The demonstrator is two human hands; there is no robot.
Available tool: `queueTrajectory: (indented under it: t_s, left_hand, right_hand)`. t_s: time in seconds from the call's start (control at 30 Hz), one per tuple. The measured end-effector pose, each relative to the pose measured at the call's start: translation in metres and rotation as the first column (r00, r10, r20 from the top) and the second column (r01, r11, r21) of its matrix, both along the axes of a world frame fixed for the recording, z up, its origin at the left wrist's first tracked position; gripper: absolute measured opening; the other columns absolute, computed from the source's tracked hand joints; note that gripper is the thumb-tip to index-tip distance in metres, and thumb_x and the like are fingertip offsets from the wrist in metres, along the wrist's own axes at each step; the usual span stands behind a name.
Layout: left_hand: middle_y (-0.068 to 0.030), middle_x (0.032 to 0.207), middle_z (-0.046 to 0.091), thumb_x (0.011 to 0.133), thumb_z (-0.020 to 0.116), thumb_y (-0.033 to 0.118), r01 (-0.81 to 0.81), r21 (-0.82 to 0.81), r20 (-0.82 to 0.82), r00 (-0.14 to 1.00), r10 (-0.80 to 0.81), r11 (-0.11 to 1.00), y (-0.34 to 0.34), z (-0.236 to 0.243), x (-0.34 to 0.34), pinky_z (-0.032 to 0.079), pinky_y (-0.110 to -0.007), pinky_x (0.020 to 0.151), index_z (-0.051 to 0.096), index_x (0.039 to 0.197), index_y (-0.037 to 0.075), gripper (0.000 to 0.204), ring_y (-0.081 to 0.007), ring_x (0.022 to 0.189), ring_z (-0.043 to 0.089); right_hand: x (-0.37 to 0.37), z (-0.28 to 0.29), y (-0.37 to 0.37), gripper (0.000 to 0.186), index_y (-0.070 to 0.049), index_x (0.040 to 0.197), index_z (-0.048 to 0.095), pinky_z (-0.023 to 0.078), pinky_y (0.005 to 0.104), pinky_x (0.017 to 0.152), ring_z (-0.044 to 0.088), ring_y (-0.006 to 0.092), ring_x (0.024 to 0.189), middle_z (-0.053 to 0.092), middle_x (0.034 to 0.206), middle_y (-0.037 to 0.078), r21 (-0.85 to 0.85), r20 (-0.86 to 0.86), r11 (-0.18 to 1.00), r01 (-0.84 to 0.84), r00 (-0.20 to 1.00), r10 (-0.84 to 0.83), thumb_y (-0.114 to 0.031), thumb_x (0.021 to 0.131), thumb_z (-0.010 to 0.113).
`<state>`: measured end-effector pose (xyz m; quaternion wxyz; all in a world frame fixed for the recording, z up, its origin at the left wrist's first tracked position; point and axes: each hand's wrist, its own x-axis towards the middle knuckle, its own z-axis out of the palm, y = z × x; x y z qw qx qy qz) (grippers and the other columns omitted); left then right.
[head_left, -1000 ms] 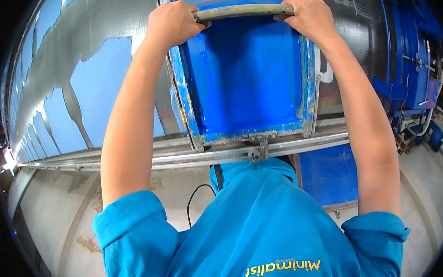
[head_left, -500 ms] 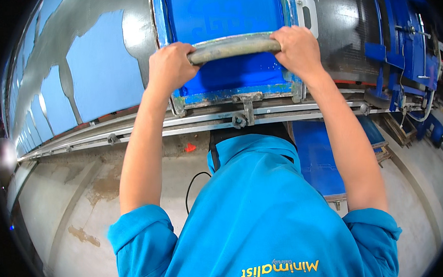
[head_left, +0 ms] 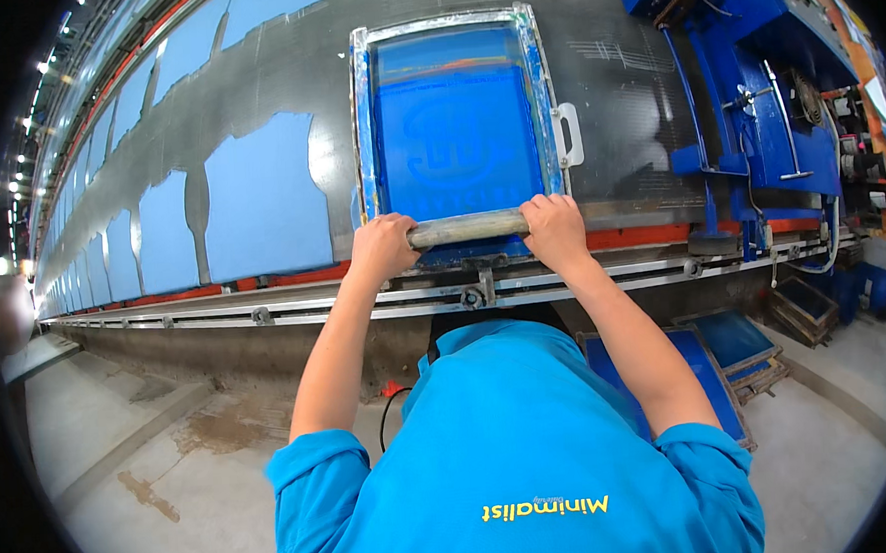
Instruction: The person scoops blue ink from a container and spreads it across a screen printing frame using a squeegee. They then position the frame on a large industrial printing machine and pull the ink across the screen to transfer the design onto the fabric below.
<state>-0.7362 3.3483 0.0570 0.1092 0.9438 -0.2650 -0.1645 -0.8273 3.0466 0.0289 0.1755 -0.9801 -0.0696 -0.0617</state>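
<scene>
A wide squeegee (head_left: 469, 228) lies across the near end of a printing screen, its long worn handle running left to right. My left hand (head_left: 383, 248) is wrapped round the handle's left end, and my right hand (head_left: 558, 232) grips the right end. The screen's metal frame (head_left: 364, 120) is smeared with paint and rests on the dark table. Inside it, the blue mesh (head_left: 456, 136) carries a faint pattern, with a paler band at the far end. A white loop handle (head_left: 569, 135) sticks out from the frame's right side. The squeegee's blade edge is hidden from me.
Light blue cloth pieces (head_left: 264, 206) lie in rows on the dark table (head_left: 613, 87) to the left. A metal rail (head_left: 364, 307) runs along its near edge. Blue machinery (head_left: 754, 90) stands at the right. Spare screens (head_left: 732, 341) sit low on the right, near the floor.
Both hands have drawn the squeegee nearer to the screen's near end. My view has shifted, so the whole screen and more of the table now show.
</scene>
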Motion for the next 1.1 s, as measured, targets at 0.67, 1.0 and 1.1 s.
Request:
queueTrajectory:
  t_s: [0.67,1.0,1.1]
  left_hand:
    - [-0.0036,0.091,0.068,0.073,0.085,0.024,0.176,-0.183,0.271,0.955,-0.123,0.967,0.01,0.026,-0.012,0.053,-0.041,0.077,0.071,0.094,0.011,0.028,-0.027,0.09,0.067]
    - [-0.0053,0.085,0.067,0.078,0.085,0.041,0.131,-0.196,0.211,0.974,-0.088,0.972,0.009,0.004,-0.011,0.053,-0.041,0.073,0.069,0.088,0.009,0.037,-0.0286,0.084,0.066]
    - [-0.0061,0.084,0.068,0.078,0.084,0.046,0.138,-0.195,0.237,0.967,-0.09,0.971,0.01,0.0,-0.007,0.053,-0.041,0.072,0.069,0.088,0.009,0.042,-0.0289,0.083,0.067]
  right_hand:
    - [-0.014,0.032,-0.008,0.033,-0.008,0.101,0.071,0.043,0.04,0.087,0.063,0.024,0.095,0.069,0.092,0.004,0.152,0.148,0.985,-0.082,0.987,0.059,-0.008,0.07,0.081]
    - [-0.009,0.015,-0.01,0.028,-0.009,0.098,0.07,0.042,0.0403,0.086,0.063,0.0246,0.091,0.069,0.091,0.004,0.156,0.099,0.984,-0.083,0.993,0.068,-0.012,0.072,0.082]
    - [-0.007,0.012,-0.009,0.027,-0.01,0.097,0.07,0.042,0.0401,0.085,0.063,0.0249,0.09,0.069,0.09,0.004,0.163,0.077,0.983,-0.081,0.995,0.069,-0.014,0.073,0.083]
